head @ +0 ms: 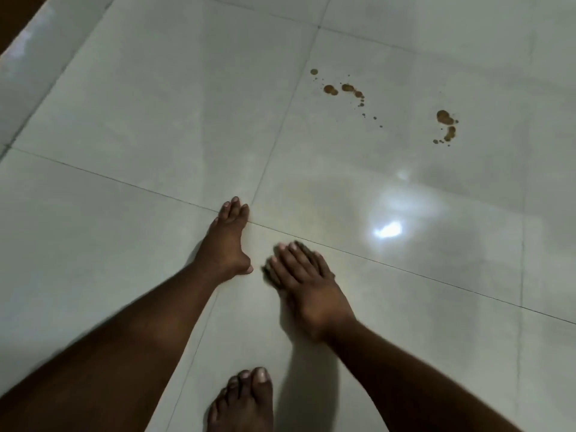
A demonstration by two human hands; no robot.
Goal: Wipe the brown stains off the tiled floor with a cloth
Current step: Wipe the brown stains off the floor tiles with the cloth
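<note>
Brown stains mark the glossy pale tiled floor (156,126) at the upper right: one cluster of drops (343,88) and a second, larger pair of blots (445,126) further right. My left hand (229,241) reaches forward over a tile joint with its fingers straight and holds nothing. Beside it to the right, my right hand (305,285) is spread flat with straight fingers, slightly blurred, and also holds nothing. Both hands are well short of the stains. No cloth is in view.
A bare foot (241,400) stands on the tile at the bottom centre, between my forearms. A dark edge (12,17) runs along the top left corner. A bright light reflection (388,229) glares on the floor right of my hands.
</note>
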